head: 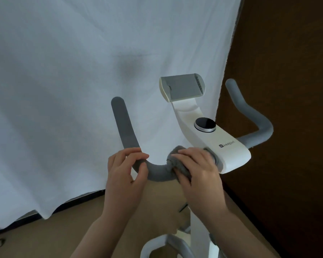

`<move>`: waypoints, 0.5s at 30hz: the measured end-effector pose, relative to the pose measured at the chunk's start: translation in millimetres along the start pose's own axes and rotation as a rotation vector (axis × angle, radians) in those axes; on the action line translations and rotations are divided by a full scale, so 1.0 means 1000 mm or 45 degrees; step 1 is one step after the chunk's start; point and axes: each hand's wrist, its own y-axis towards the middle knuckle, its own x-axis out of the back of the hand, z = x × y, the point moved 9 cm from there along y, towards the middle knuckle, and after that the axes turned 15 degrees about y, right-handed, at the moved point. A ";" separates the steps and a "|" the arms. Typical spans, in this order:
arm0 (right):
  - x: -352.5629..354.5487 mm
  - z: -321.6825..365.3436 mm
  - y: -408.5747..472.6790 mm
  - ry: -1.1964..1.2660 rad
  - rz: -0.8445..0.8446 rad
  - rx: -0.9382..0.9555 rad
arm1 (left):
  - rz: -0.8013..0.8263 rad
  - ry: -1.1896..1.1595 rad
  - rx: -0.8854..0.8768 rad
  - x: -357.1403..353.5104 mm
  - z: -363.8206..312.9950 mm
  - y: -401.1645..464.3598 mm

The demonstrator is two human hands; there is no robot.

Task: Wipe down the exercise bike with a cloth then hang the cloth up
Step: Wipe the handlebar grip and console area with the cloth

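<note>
Hands: my left hand gripped the left handlebar; right hand clasped the grey cloth around it, mid-wipe; next, slide outward.

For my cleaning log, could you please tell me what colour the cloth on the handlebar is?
Grey: the fuzzy cloth nearly matches the grey padded handlebar, seen in the head view.

The right hand grips a grey cloth wrapped round the left handlebar of the white bike, just beside the console. The left hand holds the same bar at its bend, fingers curled over it. A black knob sits on the console below a grey tray. A white curtain hangs behind.
</note>
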 end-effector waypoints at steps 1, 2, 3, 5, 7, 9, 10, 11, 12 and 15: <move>-0.001 -0.001 0.001 0.010 0.053 0.045 | -0.001 0.006 0.008 0.000 -0.001 -0.002; 0.001 -0.011 0.005 0.017 0.076 0.048 | -0.006 0.011 0.012 0.000 -0.003 -0.004; 0.009 -0.024 0.010 0.033 0.031 0.009 | -0.015 0.018 0.010 0.001 -0.005 -0.005; 0.013 -0.041 0.013 0.072 -0.073 -0.086 | -0.033 0.026 -0.002 0.002 -0.010 -0.009; -0.003 -0.018 0.012 0.081 -0.029 0.009 | -0.040 0.017 0.009 0.000 -0.010 -0.011; -0.016 0.008 0.008 0.102 0.126 0.201 | -0.053 0.019 0.019 -0.002 -0.011 -0.011; -0.013 0.008 0.011 0.096 0.179 0.214 | -0.060 0.022 0.023 -0.002 -0.011 -0.011; -0.009 -0.004 0.015 0.078 0.178 0.190 | -0.060 0.023 0.034 -0.003 -0.011 -0.011; 0.003 -0.014 0.019 0.056 0.104 0.149 | -0.056 0.022 0.048 -0.003 -0.011 -0.011; 0.005 -0.020 0.010 0.072 -0.037 0.081 | -0.065 0.021 0.080 -0.004 -0.011 -0.013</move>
